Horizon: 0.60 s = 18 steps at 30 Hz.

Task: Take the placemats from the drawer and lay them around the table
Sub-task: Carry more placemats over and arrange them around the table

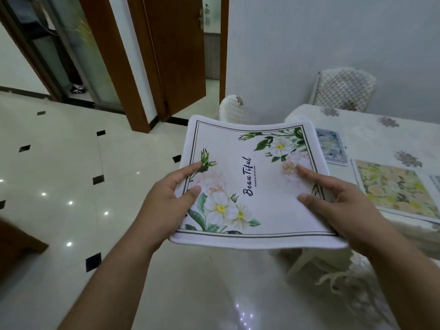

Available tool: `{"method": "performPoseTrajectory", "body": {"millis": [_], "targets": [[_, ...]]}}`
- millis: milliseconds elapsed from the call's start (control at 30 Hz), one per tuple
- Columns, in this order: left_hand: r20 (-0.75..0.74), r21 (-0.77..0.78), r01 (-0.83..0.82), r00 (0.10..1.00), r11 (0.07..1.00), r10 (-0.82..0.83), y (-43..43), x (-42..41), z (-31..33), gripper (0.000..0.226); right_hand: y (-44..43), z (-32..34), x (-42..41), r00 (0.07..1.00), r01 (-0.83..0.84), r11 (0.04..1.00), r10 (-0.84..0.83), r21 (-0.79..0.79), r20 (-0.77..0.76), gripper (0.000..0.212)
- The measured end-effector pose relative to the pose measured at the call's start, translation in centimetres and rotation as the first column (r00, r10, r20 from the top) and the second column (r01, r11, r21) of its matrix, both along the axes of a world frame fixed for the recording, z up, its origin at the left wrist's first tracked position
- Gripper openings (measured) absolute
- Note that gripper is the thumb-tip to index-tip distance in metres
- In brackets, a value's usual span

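both hands [166,198] grip placemat [250,184] — midair

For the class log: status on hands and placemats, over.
Left hand and right hand grip white floral fabric placemat, held over floor. Blue patterned placemat, yellow floral placemat lie on cloth-covered table. White quilted chair at table's end.

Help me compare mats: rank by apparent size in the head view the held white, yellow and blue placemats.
1. White placemat, though nearest the camera.
2. Yellow placemat.
3. Blue placemat, farthest away.
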<state>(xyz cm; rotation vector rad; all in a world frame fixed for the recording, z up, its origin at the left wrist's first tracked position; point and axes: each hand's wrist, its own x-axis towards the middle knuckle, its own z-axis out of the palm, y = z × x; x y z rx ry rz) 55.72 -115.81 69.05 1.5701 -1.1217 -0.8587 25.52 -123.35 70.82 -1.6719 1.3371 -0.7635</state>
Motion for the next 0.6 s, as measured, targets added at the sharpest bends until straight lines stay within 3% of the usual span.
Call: {"method": "performPoseTrajectory", "body": {"millis": [133, 300, 600], "targets": [[0.042, 0.026, 0.046, 0.998, 0.999, -0.047, -1.9, 5.6, 0.2, 0.045, -0.4, -0.5, 5.4, 0.999, 0.041, 0.999, -0.041, -0.006, 0.02, 0.051], [-0.01, 0.061, 0.097, 0.995, 0.993, -0.096, -5.5, 10.5, 0.5, 0.045, -3.1, -1.2, 10.1, 0.996, 0.087, 0.996, -0.088, 0.021, 0.012, 0.052], [-0.008, 0.095, 0.13, 0.991, 0.987, -0.13, -19.2, 17.3, -0.1, 0.042, -15.4, -3.7, 16.7, 0.988, 0.145, 0.989, -0.147, 0.042, 0.054, 0.052]]}}
